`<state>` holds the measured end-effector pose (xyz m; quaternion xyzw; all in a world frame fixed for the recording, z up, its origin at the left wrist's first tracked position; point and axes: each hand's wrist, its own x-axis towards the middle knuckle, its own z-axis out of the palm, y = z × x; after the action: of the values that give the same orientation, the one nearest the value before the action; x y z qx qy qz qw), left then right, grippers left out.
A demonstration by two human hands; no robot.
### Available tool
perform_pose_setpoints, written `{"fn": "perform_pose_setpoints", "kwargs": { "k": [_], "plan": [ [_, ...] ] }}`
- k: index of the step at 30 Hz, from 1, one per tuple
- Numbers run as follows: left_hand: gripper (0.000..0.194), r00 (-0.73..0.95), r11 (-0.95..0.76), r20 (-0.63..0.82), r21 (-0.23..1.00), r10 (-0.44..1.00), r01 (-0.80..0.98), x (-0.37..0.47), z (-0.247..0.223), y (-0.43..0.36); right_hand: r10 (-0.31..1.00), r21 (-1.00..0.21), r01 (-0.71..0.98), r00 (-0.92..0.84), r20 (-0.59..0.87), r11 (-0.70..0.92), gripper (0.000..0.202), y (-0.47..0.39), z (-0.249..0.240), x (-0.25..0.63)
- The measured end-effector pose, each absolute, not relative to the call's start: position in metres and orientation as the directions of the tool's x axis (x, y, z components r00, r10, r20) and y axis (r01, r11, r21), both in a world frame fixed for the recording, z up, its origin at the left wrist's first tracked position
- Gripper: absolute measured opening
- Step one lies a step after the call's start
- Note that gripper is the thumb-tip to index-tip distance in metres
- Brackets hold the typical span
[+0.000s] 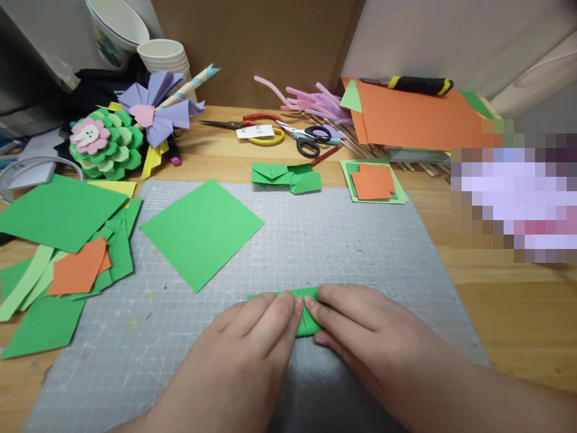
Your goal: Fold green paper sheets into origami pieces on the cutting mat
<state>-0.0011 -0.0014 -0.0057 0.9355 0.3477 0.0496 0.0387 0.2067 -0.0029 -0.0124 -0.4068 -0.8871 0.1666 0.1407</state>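
Note:
A folded strip of green paper (306, 328) lies on the grey cutting mat (356, 240), largely covered by my hands. My left hand (252, 337) is closed over its left part, fingertips pressed down near the middle crease. From the other side my right hand (365, 331) grips the right part, its thumb low at the near edge. The fingertips of both hands almost meet at the strip's centre. A flat green paper square (202, 234) rests beyond my left hand. Further back are folded green paper pieces (286, 177).
Green and orange paper scraps (81, 270) pile up at the left. Scissors (311, 138), pink pipe cleaners (315, 105) and orange sheets (415, 120) line the back. A small paper stack (374, 180) sits at the mat's far right corner. Paper flowers (106, 144) stand back left.

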Motion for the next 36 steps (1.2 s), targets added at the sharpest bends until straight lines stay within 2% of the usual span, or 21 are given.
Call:
{"fn": "perform_pose_setpoints", "kwargs": {
  "k": [12,17,20,22,26,33,36],
  "plan": [
    [0.058,0.757,-0.755,0.044,0.116,0.652,0.645,0.0,-0.004,0.001,0.774,-0.408,0.681,-0.623,0.113,0.608,0.026,-0.002,-0.014,0.206],
    [0.053,0.766,-0.761,0.027,0.142,0.642,0.633,0.001,-0.004,0.002,0.764,-0.402,0.673,-0.635,0.115,0.62,0.027,-0.003,-0.013,0.207],
    [0.044,0.768,-0.751,0.002,0.207,0.641,0.626,0.0,-0.002,0.004,0.75,-0.39,0.672,-0.656,0.081,0.63,0.026,-0.003,-0.011,0.207],
    [0.037,0.749,-0.713,-0.013,0.293,0.663,0.637,-0.001,0.001,0.006,0.739,-0.39,0.671,-0.672,0.039,0.631,0.025,-0.003,-0.01,0.207],
    [0.035,0.723,-0.644,-0.011,0.444,0.691,0.623,-0.001,0.006,0.013,0.724,-0.375,0.668,-0.69,0.012,0.643,0.025,-0.003,-0.012,0.207],
    [0.036,0.654,-0.56,-0.149,0.399,0.742,0.726,-0.004,0.013,0.015,0.685,-0.205,0.661,-0.725,0.073,0.722,0.028,-0.006,-0.006,0.208],
    [0.042,0.66,-0.578,-0.154,0.365,0.736,0.73,-0.008,0.017,0.012,0.702,-0.246,0.672,-0.709,0.057,0.699,0.029,-0.008,0.003,0.21]
  ]
}}
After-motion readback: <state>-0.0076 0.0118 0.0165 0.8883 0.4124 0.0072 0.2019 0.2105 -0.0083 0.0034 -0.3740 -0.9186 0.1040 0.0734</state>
